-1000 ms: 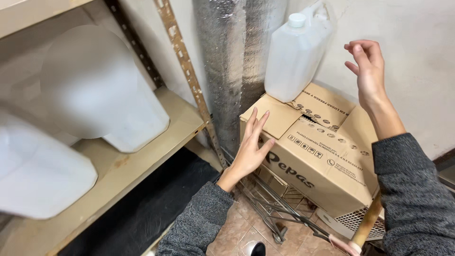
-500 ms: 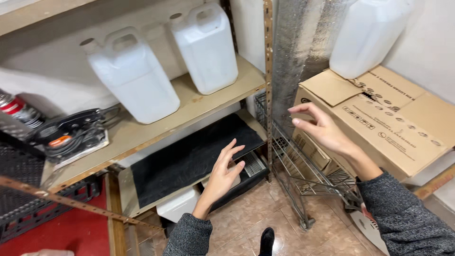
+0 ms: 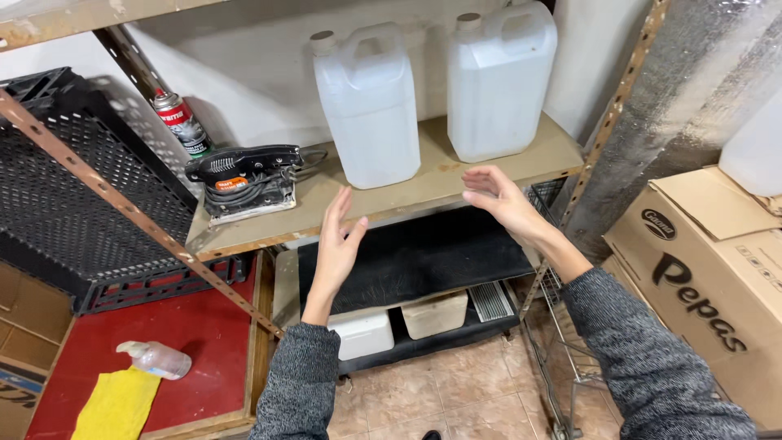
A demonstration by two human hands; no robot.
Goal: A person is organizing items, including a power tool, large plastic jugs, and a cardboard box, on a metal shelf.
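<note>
Jerrycans: two white ones, left jug (image 3: 368, 106) & right jug (image 3: 498, 80), upright on wooden shelf (image 3: 407, 200). Left hand (image 3: 336, 244) & right hand (image 3: 498, 200) just in front, fingers spread, holding nothing. Risk: smooth sides, could slip or tip onto sander (image 3: 244, 175).

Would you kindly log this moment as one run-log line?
left hand: open, empty, near left jug | right hand: open, empty, near right jug | shelf: jugs upright

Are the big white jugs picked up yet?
Not yet. Both white jugs stand upright on the shelf. The left hand and right hand are open and empty, raised in front of them. Grasping either jug is left.
</note>
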